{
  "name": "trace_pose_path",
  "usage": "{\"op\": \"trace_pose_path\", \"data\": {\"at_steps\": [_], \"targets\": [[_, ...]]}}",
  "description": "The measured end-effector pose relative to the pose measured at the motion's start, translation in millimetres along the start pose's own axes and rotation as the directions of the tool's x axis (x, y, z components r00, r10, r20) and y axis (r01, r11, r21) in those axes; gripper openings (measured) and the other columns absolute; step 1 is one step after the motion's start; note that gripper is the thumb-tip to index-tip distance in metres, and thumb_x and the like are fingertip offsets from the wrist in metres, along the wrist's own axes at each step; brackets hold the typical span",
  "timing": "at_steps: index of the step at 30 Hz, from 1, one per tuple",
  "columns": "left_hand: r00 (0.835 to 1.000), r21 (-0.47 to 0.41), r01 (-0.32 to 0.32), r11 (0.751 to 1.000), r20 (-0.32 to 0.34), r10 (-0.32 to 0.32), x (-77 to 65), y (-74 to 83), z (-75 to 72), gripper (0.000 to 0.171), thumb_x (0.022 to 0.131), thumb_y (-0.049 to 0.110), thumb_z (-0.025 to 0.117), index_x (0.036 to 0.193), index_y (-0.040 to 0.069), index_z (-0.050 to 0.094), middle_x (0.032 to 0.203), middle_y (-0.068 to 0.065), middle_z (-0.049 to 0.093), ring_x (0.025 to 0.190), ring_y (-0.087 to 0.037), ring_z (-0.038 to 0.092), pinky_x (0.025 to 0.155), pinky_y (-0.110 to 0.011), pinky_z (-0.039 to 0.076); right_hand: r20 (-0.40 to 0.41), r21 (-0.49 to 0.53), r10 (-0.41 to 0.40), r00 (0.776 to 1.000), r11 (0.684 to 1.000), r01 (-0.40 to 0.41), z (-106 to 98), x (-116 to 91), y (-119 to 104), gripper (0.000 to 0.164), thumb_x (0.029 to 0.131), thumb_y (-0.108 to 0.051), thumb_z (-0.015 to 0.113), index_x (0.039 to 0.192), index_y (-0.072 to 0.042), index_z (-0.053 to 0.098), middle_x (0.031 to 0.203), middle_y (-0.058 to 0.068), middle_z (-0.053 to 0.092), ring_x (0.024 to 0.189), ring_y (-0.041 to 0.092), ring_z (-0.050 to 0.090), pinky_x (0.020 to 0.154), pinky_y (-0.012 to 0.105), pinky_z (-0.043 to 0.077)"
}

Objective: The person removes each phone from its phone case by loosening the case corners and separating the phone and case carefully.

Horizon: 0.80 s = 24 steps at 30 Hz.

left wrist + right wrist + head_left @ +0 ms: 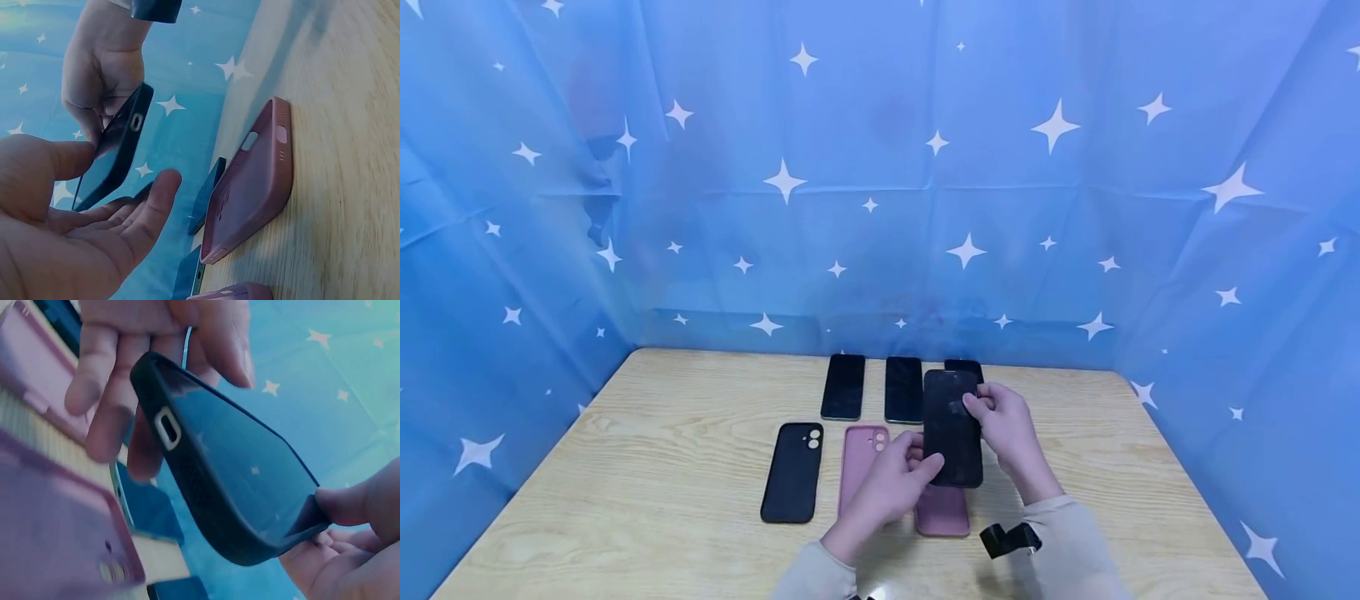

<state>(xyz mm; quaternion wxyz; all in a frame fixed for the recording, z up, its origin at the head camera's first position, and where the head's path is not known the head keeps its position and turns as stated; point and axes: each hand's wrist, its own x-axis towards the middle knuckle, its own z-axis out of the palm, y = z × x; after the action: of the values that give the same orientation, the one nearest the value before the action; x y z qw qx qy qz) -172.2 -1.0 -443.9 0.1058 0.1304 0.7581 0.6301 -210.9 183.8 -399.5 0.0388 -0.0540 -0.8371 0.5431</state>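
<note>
Both hands hold a phone in a black case (953, 429), raised over the table with its dark screen toward the head camera. My right hand (1007, 425) pinches its upper right edge, thumb on the front. At the lower left, my left hand (891, 479) has its thumb at the front edge and its fingers behind the phone. The right wrist view shows the case's port opening (169, 429) at the bottom end. Under the held phone lies a pink phone case (942, 514), partly hidden. Another pink case (856, 467) lies beside it, partly behind my left hand.
An empty black phone case (792, 472) lies left of the pink ones. Farther back are a dark phone (844, 387), a second phone (903, 390) and a third (964, 365), mostly covered by the held one. A blue starry curtain (880, 225) surrounds the wooden table (647, 467).
</note>
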Motion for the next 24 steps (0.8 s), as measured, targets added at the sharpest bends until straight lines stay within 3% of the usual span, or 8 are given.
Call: {"op": "trace_pose_path", "data": {"at_steps": [6,11,18,24], "targets": [[1.000,-0.215,0.019,0.976,0.024,-0.014,-4.6,2.6,-3.3,0.029,0.104,0.005,0.059,0.130,-0.009,0.055,0.113,-0.021,0.071,0.087,-0.037,0.075,0.073,-0.041,0.066,0.001,0.131,0.027,1.000,0.991,-0.027,12,-3,-6,0.037,0.106,-0.010,0.057,0.135,0.014,0.054,0.103,0.019,0.069,0.080,0.011,0.061,0.062,0.023,0.054],[0.999,-0.310,0.006,0.951,0.033,0.004,-3.9,2.7,-4.6,0.030,0.103,-0.004,0.055,0.132,-0.013,0.053,0.119,-0.029,0.070,0.090,-0.043,0.075,0.074,-0.041,0.067,0.005,0.176,0.022,1.000,0.984,-0.023,17,-3,-5,0.032,0.107,-0.009,0.054,0.130,0.014,0.056,0.107,0.022,0.070,0.086,0.013,0.066,0.070,0.025,0.061],[1.000,-0.341,0.004,0.940,0.016,0.002,-4.8,0.3,-4.3,0.029,0.101,-0.010,0.053,0.130,-0.015,0.055,0.118,-0.031,0.069,0.094,-0.043,0.074,0.074,-0.040,0.067,-0.024,0.234,0.007,1.000,0.972,-0.001,18,5,2,0.032,0.109,-0.019,0.053,0.117,0.010,0.066,0.087,0.004,0.067,0.075,0.009,0.061,0.065,0.020,0.059],[1.000,-0.351,0.000,0.936,0.010,0.004,-8.1,-1.1,-1.5,0.027,0.100,-0.012,0.054,0.128,-0.016,0.056,0.118,-0.032,0.069,0.103,-0.042,0.072,0.075,-0.042,0.067,-0.074,0.147,-0.054,0.996,0.987,0.064,15,11,7,0.031,0.108,-0.022,0.056,0.111,0.006,0.070,0.082,0.003,0.061,0.071,0.010,0.059,0.062,0.020,0.057]]}}
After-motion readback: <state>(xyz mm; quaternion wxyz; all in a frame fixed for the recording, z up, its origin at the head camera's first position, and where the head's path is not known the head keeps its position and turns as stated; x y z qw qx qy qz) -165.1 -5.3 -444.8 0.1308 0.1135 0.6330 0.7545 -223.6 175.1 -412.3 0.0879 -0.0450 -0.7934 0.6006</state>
